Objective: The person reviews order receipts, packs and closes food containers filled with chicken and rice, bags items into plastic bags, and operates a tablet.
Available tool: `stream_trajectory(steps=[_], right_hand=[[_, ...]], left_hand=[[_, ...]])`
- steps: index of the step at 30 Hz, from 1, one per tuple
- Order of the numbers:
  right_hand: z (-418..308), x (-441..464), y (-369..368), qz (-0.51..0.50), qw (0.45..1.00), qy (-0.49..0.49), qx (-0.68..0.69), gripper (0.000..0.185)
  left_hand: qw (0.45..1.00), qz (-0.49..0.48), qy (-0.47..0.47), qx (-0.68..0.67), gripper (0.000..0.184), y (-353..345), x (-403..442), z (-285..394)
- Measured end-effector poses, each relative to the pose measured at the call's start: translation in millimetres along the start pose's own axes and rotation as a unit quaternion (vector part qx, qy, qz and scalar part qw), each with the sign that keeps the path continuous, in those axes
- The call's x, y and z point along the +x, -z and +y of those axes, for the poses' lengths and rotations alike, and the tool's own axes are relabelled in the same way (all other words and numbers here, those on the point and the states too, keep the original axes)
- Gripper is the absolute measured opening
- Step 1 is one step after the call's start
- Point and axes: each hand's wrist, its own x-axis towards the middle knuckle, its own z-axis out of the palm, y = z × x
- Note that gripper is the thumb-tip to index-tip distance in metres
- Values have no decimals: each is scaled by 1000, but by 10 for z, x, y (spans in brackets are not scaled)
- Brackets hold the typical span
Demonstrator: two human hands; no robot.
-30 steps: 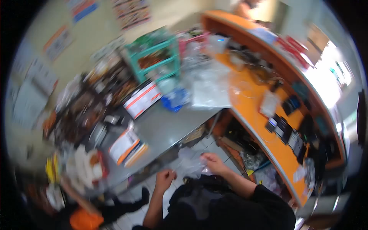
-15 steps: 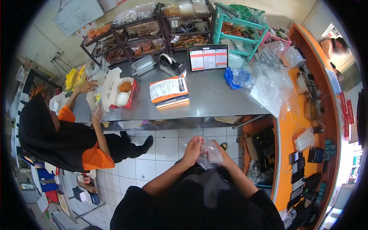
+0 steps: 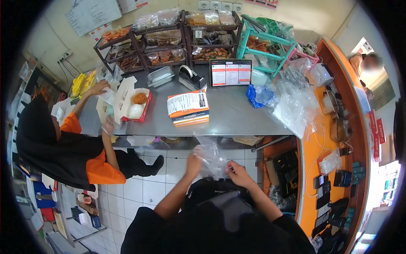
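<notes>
A thin clear plastic bag (image 3: 212, 155) spreads between my two hands, above the tiled floor and in front of the steel table. At its left edge my left hand (image 3: 195, 160) is closed on the film, slightly smeared by motion. My right hand (image 3: 239, 173) pinches the bag's lower right side between thumb and fingers. The bag looks crumpled, and I see nothing inside it. Beyond it on the table stands an orange and white box (image 3: 188, 111) with a printed slip on top.
On the steel table (image 3: 237, 118) are an open meal box (image 3: 144, 111), a tape dispenser (image 3: 191, 78), a tablet (image 3: 231, 73) and plastic bags (image 3: 294, 101). Racks (image 3: 211, 40) of packets line the back. A co-worker (image 3: 50, 144) works at left. Phones (image 3: 323, 194) lie on the orange counter.
My hands have moved apart and the bag is now stretched out between them, reaching up toward the table edge. The co-worker's hand near the packets now holds something white.
</notes>
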Motion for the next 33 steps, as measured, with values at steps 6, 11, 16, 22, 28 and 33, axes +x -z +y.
stream_trajectory(steps=[6, 11, 16, 22, 28, 33], right_hand=[[-178, 519, 165, 268, 821, -62, 500, 8], [304, 96, 225, 32, 834, -123, 538, 13], [908, -241, 12, -143, 944, -150, 255, 20], [14, -146, 261, 186, 956, 82, -211, 86], [480, 28, 547, 239, 928, -42, -282, 60], [766, -301, 562, 251, 892, -246, -286, 58]], left_hand=[[971, -169, -34, 164, 38, -439, -421, 409], [988, 87, 119, -37, 21, 315, -76, -250], [952, 127, 212, -183, 45, 848, 288, 642], [969, -123, -102, 190, 14, -375, 100, 822], [890, -175, -239, 346, 36, -640, 339, 852], [863, -265, -102, 418, 30, -767, 595, 219]])
